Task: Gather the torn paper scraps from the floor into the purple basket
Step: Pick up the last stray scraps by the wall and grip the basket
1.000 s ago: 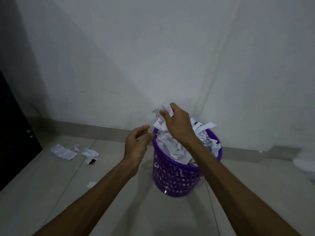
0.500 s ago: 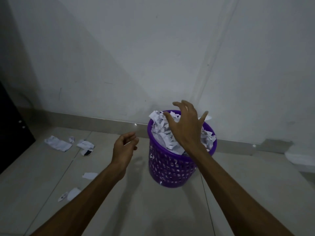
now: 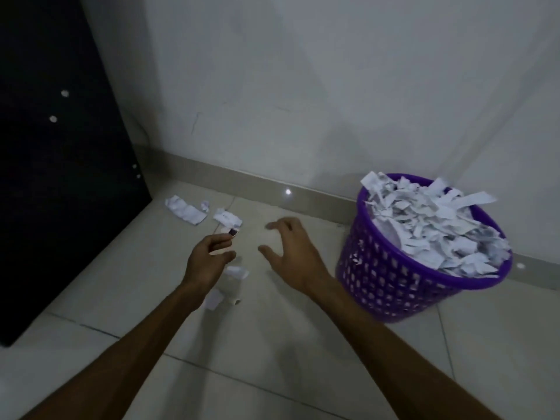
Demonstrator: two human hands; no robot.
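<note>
Both the left hand (image 3: 209, 259) and the right hand (image 3: 295, 253) reach out empty, fingers loose, toward paper scraps (image 3: 186, 210) on the floor; the purple basket (image 3: 394, 286) sits heaped at right; next comes pinching scraps up

No text can be read: the print on the paper scraps (image 3: 424, 225) in the purple basket (image 3: 394, 286) is too blurred.

Dim, cool-grey light w/ low contrast. Broad soft shadow bands slant across the white plastered wall (image 3: 333, 86); black flat panel (image 3: 60, 147) far left is near-featureless dark. Small bright glints on the beige skirting strip (image 3: 288, 192). Wide-angle bend at edges; motion blur softens the whole frame, esp. fingers.
</note>
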